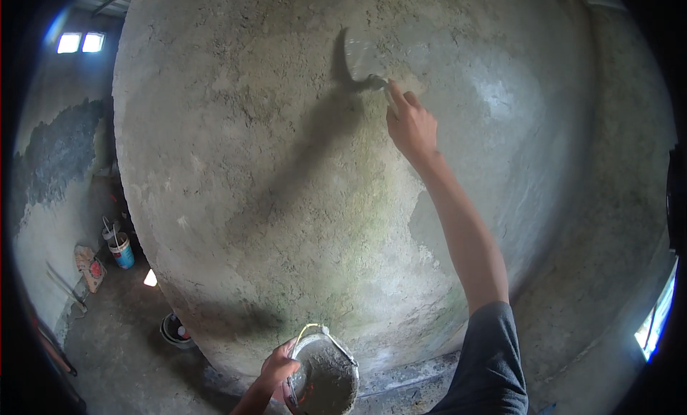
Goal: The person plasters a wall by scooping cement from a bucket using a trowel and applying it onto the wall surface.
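Grey and broad, the curved-edged trowel point(363, 60) sits high on the rough concrete wall point(272, 143); on my feed, the fingers point(402, 98) of the right hand point(415, 128) wrap its handle. The left hand point(279, 365) grips a round, pale-rimmed bucket point(355, 379) containing wet grey mortar point(329, 379). Leftward, I see a blue-and-white bucket point(123, 255) and a dark round tub point(169, 332) on the floor point(118, 329).
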A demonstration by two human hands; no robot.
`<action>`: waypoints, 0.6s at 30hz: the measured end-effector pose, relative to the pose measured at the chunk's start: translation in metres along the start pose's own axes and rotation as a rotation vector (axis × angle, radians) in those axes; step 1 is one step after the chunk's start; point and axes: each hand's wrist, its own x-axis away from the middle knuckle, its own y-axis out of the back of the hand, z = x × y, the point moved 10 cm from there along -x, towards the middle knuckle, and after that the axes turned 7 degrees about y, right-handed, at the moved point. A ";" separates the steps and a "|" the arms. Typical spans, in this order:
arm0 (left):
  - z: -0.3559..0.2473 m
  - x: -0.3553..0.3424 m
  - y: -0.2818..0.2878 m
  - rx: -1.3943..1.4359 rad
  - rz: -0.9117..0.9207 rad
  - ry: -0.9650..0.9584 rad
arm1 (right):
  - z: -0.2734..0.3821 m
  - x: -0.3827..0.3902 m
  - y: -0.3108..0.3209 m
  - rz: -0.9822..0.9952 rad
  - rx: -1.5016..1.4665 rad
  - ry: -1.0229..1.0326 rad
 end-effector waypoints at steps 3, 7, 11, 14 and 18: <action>-0.016 0.001 -0.004 -0.007 0.014 0.017 | -0.006 -0.006 0.004 0.152 -0.075 -0.064; -0.024 0.005 -0.009 -0.032 0.023 -0.058 | -0.047 -0.014 0.036 -0.088 0.103 -0.168; -0.016 -0.001 -0.011 -0.062 -0.004 0.044 | -0.036 0.000 -0.001 0.018 0.145 -0.031; -0.013 -0.001 -0.016 0.049 0.055 0.021 | 0.017 0.021 -0.002 -0.020 0.182 0.350; -0.017 -0.002 -0.018 0.091 0.073 -0.023 | -0.008 0.017 0.007 0.071 0.120 0.212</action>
